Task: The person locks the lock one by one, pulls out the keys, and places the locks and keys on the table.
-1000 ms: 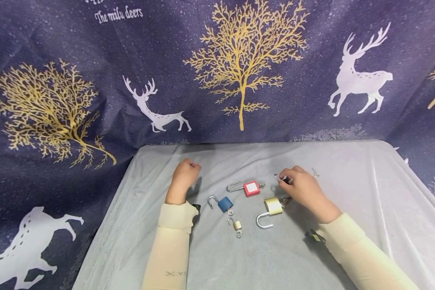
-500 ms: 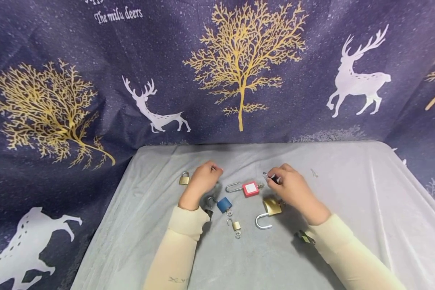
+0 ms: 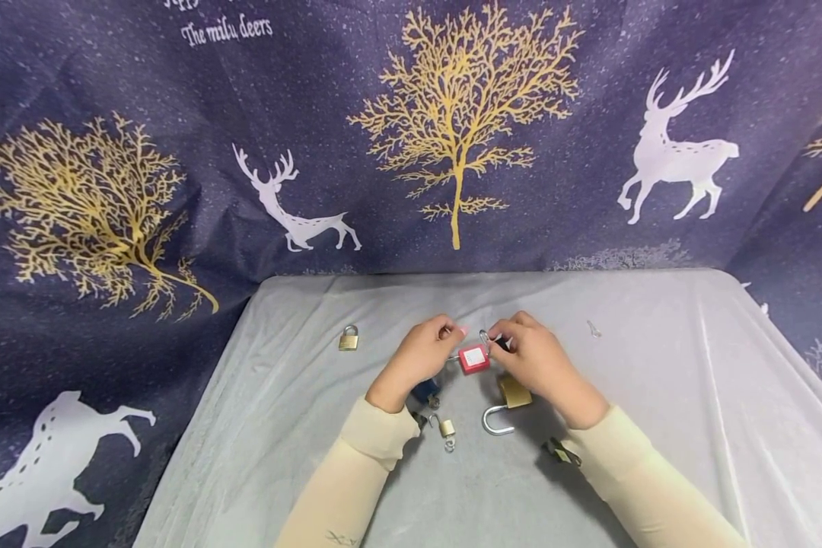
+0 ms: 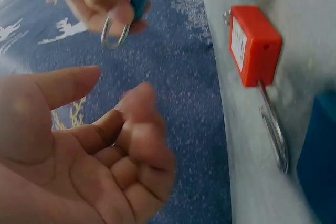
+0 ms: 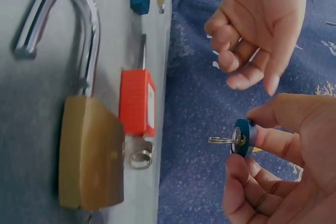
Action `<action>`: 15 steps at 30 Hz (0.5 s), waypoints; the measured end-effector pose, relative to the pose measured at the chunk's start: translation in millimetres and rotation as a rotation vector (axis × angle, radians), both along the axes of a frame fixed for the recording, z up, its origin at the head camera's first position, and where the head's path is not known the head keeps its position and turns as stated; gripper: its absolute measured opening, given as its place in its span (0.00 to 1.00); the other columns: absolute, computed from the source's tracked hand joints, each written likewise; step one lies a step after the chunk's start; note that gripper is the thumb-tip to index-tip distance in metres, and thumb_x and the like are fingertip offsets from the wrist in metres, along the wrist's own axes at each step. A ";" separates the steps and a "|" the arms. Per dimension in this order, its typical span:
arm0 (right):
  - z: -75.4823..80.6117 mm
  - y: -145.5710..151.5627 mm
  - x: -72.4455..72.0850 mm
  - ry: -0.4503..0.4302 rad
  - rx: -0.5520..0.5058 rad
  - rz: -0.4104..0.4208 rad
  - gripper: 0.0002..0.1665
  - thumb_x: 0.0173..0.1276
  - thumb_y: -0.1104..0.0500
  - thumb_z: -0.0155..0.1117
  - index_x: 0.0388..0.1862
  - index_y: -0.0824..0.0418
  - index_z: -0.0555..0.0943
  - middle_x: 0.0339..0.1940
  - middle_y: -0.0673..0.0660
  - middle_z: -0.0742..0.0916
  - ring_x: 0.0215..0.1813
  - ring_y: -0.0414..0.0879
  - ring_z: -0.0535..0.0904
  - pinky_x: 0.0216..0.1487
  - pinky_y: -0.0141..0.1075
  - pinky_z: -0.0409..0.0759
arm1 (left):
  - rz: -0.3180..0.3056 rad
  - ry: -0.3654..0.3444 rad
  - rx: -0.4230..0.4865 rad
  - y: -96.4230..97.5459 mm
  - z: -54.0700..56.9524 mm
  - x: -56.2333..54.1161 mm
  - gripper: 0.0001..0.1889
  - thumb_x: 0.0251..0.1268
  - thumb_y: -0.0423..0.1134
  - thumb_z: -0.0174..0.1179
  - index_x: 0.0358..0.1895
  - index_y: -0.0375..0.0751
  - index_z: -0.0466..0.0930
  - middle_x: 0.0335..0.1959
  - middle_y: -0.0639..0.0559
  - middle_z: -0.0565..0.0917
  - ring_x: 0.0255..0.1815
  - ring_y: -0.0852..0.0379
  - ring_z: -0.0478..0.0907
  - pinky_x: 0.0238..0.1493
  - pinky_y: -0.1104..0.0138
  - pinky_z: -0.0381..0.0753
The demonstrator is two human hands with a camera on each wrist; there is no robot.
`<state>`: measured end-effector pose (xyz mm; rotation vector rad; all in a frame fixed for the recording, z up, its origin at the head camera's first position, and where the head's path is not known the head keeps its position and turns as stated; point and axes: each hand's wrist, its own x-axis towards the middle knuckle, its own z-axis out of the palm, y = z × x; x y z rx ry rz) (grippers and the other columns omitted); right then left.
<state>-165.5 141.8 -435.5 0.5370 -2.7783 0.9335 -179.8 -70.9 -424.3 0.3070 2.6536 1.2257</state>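
Note:
My right hand (image 3: 534,365) pinches a small blue padlock (image 5: 247,139) between thumb and fingers, above the table. A key sits in its keyhole, and its shackle points towards my left hand (image 3: 421,350). That left hand has its thumb apart from loosely bent fingers, with nothing between them, close to the padlock but not touching it. Under the hands lies a red padlock (image 3: 474,358) with a white label, its long shackle unlatched. A larger blue padlock (image 3: 426,391) is partly hidden by my left wrist. Near my right wrist lies a big brass padlock (image 3: 516,390), shackle unlatched.
A small brass padlock (image 3: 447,428) with a key lies nearer the front. At the left stands a latched brass padlock (image 3: 348,341). Loose keys (image 3: 594,329) lie at the right on the grey cloth-covered table (image 3: 657,380). A patterned dark curtain (image 3: 548,190) hangs behind.
My left hand has moved right from the far left, bringing the latched brass padlock there into sight. My right hand has moved left with the small blue padlock. The hands are now close together.

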 end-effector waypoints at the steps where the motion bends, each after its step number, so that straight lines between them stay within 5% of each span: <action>1: 0.2 -1.3 0.3 -0.001 -0.005 0.003 0.09 0.64 0.58 0.70 0.41 0.59 0.87 0.34 0.55 0.82 0.32 0.43 0.77 0.36 0.40 0.79 | -0.004 0.003 0.007 1.9 0.1 0.8 0.16 0.78 0.54 0.51 0.46 0.48 0.81 0.29 0.54 0.78 0.25 0.58 0.73 0.29 0.65 0.73; 15: 0.4 -13.8 5.5 0.024 -0.059 0.053 0.07 0.62 0.58 0.71 0.39 0.56 0.87 0.34 0.54 0.81 0.30 0.40 0.73 0.34 0.36 0.74 | -0.030 0.010 0.035 9.5 -2.7 4.5 0.17 0.79 0.54 0.48 0.34 0.50 0.76 0.21 0.57 0.71 0.21 0.59 0.67 0.25 0.68 0.67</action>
